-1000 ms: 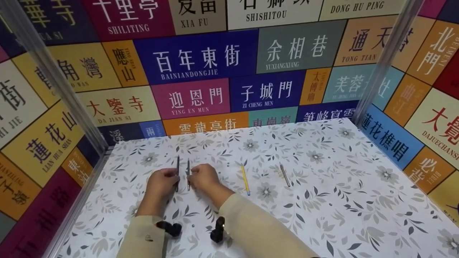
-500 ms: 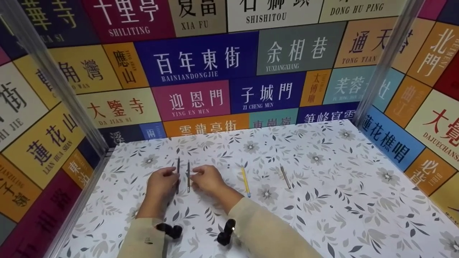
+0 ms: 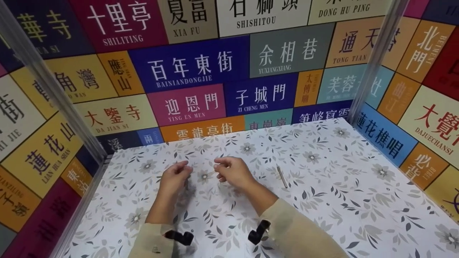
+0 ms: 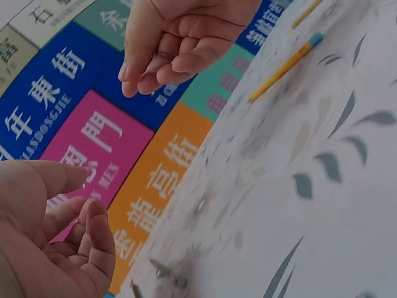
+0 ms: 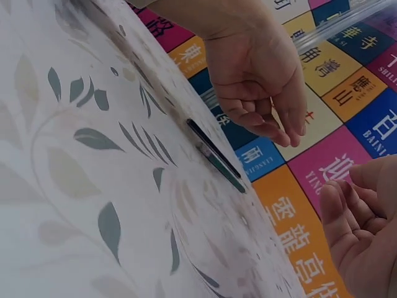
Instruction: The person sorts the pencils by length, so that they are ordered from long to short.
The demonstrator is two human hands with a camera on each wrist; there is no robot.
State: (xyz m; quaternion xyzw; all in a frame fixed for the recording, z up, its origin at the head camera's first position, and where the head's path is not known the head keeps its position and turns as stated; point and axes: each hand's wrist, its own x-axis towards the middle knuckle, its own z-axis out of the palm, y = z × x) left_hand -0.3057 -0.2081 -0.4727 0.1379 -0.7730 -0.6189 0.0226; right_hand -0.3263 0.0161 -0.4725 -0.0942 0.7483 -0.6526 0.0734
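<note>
My left hand (image 3: 174, 179) is above the table at centre left, its fingers loosely bent and holding nothing. Facing it, apart by a gap, my right hand (image 3: 235, 173) also hangs with relaxed, bent fingers and nothing in them. Below the left hand, in the right wrist view, a black pencil (image 5: 212, 148) and a dark green pencil (image 5: 220, 166) lie side by side; the head view hides both. A yellow pencil (image 4: 282, 71) with a blue end shows in the left wrist view beneath the right hand. To the right of that hand lies a brownish pencil (image 3: 282, 177).
A white tablecloth (image 3: 322, 211) with grey flowers and leaves covers the table. Colourful sign-printed walls (image 3: 186, 64) stand at the back and both sides, with clear corner strips (image 3: 371, 64). Small black devices (image 3: 260, 231) sit on both wrists.
Both hands have come away from the two dark pencils and shifted right, the right hand farther, widening the gap between them. The dark pencils and the yellow one are now hidden in the head view.
</note>
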